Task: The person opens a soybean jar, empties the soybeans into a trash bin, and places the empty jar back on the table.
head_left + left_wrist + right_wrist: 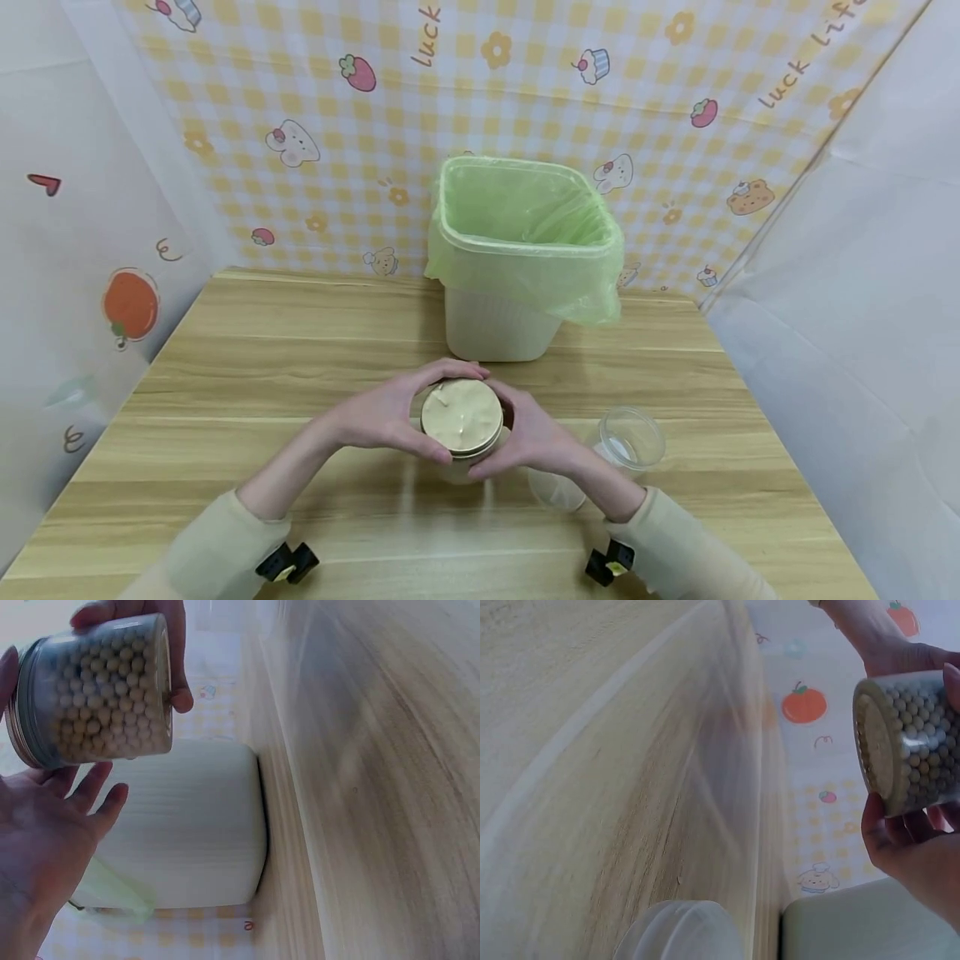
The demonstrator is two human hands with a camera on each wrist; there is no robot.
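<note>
A clear jar point(105, 697) full of small pale round beads is held above the table between both hands. Its gold lid point(461, 414) faces up in the head view, with a small raised tab near one edge. My left hand point(382, 415) curves round the jar's left side, thumb at the front and fingers reaching behind. From the other side, my right hand point(534, 433) grips it, the thumb near the front and fingertips by its base in the right wrist view. The fingertips of the two hands meet behind the lid.
A white bin point(498, 321) lined with a green bag point(592, 283) stands just behind the hands. To the right, partly behind the right forearm, is a clear plastic container point(633, 437) on the wooden table point(315, 333). Patterned cloth walls point(465, 108) surround the table's back and sides.
</note>
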